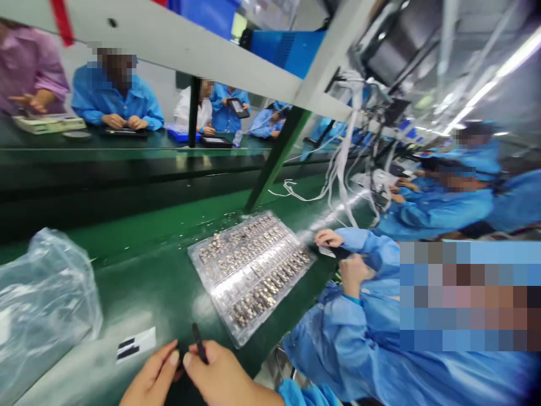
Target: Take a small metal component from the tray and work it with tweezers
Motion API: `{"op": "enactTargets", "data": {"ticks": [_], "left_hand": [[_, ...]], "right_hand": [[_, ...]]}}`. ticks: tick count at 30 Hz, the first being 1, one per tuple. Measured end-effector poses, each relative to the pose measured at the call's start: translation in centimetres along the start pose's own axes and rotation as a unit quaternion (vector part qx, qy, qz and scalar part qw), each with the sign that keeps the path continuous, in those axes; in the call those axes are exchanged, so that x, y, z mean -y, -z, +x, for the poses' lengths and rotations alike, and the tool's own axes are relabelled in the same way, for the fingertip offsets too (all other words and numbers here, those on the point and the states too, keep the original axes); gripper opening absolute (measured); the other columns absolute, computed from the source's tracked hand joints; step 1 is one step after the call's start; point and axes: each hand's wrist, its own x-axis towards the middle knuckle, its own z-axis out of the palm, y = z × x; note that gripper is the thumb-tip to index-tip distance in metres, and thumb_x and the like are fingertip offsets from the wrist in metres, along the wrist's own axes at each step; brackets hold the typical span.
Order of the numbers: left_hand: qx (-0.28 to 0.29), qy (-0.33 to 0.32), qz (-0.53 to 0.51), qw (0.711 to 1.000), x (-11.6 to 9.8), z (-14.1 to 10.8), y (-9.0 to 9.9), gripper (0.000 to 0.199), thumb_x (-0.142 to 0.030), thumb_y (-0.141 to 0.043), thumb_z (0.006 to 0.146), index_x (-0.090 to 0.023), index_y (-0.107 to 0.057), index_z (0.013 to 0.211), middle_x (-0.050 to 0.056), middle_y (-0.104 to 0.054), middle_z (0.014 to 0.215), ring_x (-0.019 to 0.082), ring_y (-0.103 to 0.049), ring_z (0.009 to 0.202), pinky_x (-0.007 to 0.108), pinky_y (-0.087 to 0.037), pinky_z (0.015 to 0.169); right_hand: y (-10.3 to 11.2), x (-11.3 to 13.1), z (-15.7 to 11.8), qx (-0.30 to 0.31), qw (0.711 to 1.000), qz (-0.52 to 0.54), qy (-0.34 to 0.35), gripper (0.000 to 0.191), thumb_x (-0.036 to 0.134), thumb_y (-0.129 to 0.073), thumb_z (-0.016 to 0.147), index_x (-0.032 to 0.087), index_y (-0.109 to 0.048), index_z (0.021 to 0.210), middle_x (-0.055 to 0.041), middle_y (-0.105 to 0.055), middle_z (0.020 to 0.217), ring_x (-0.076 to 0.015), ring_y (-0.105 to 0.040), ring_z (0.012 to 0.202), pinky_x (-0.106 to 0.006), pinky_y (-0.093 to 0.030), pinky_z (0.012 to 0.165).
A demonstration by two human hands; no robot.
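At the bottom edge, my left hand (pixel 153 376) pinches a small dark piece (pixel 181 356) between thumb and fingertips; its kind is too blurred to tell. Close beside it, my right hand (pixel 226 373) grips a slim black pen-like tool (pixel 199 344), which stands up between thumb and forefinger. The thumb of this hand comes up to the dark piece. Just left of my hands lies a white card (pixel 146 339) with black strips on it. Beyond them, a clear plastic tray (pixel 236 335) bears rows of small metallic parts.
A clear plastic bag (pixel 46 299) lies on the green table (pixel 147 282) at the left. A co-worker in a blue coat (pixel 338 338) sits close on the right, hands near the tray. A green post (pixel 276 160) and hanging white cables (pixel 344 163) stand behind the tray.
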Motion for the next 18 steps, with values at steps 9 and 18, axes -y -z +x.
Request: {"op": "enactTargets", "data": {"ticks": [9,18], "left_hand": [[0.041,0.068,-0.206,0.975,0.4,-0.2,0.4,0.074,-0.052,-0.074,0.045,-0.009,-0.058,0.103,0.012,-0.061,0.098,0.024,-0.057,0.091,0.032,-0.05,0.08],[0.037,0.137,-0.24,0.96,0.3,0.1,0.8,0.071,-0.042,-0.077,0.048,-0.007,-0.055,0.106,0.011,-0.058,0.092,0.019,-0.057,0.08,0.03,-0.051,0.072]], "right_hand": [[-2.3,0.1,1.7,-0.016,0.999,0.017,-0.029,0.034,0.04,-0.048,0.082,0.016,-0.06,0.102,-0.0051,-0.063,0.09,-0.0167,-0.058,0.086,-0.026,-0.043,0.076],[1.8,3.8,4.3,-0.172,0.96,-0.216,0.043,0.03,0.037,-0.038,0.087,0.018,-0.061,0.084,-0.003,-0.062,0.076,-0.0157,-0.056,0.073,-0.024,-0.039,0.065]]}}
